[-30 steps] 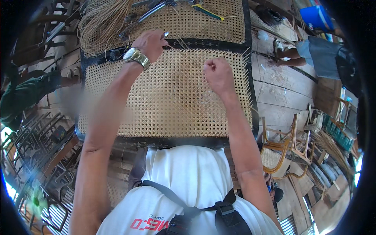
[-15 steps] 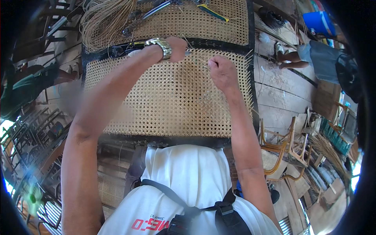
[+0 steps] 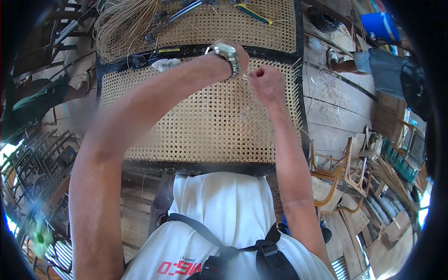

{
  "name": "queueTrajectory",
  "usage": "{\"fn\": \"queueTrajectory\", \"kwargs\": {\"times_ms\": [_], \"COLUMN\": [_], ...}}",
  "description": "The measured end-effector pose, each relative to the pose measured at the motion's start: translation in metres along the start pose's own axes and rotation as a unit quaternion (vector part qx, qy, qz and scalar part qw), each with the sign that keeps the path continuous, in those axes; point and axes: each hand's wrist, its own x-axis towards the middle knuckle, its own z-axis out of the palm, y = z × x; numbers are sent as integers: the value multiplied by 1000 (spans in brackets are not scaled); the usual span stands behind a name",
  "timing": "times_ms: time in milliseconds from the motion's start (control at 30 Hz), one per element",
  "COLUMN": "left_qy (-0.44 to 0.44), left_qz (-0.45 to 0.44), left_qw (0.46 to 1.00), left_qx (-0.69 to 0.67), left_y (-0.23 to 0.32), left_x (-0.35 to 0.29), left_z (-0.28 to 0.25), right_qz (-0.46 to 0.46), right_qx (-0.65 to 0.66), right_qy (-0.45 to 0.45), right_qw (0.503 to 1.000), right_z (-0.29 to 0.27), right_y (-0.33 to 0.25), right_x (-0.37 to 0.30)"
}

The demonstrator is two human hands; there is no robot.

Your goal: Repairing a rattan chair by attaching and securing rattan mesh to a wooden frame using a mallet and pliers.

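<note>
A woven cane panel [image 3: 200,121] in a black frame [image 3: 219,169] lies in front of me. My left hand [image 3: 242,57], a metal watch on its wrist, is closed over the panel's far part; its fingers are mostly hidden, so what they hold cannot be made out. Just right of it, my right hand [image 3: 269,85] is closed in a pinch on a thin cane strand at the weave. The hands nearly meet. Loose strand ends [image 3: 295,100] stick out along the panel's right edge.
On the far cane section lie a coil of cane strands [image 3: 122,28], a metal tool [image 3: 186,10] and a yellow-green handled tool [image 3: 253,15]. A white cloth [image 3: 165,64] rests by the crossbar. People stand at both sides; a chair frame [image 3: 343,172] is at right.
My left hand has moved right, close to my right hand, and its wrist has turned. The white cloth is now uncovered. My right hand has barely shifted.
</note>
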Motion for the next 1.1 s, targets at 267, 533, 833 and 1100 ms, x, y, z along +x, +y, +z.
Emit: {"fn": "queueTrajectory", "kwargs": {"times_ms": [267, 533, 833, 1100], "left_qy": [9, -135, -167, -79], "left_qz": [3, -102, 63, 46], "left_qw": [996, 928, 949, 987], "left_qx": [-92, -332, -262, -133], "left_y": [-5, -28, -52, -33], "left_x": [-4, 11, 37, 34], "left_z": [30, 31, 46, 54], "right_qz": [29, -18, -14, -9], "right_qx": [-130, -108, -55, -66], "right_qy": [-68, -27, 6, -27], "right_qw": [989, 994, 998, 997], "right_z": [10, 20, 20, 20], "right_y": [-1, -3, 10, 4], "right_x": [5, -1, -4, -12]}}
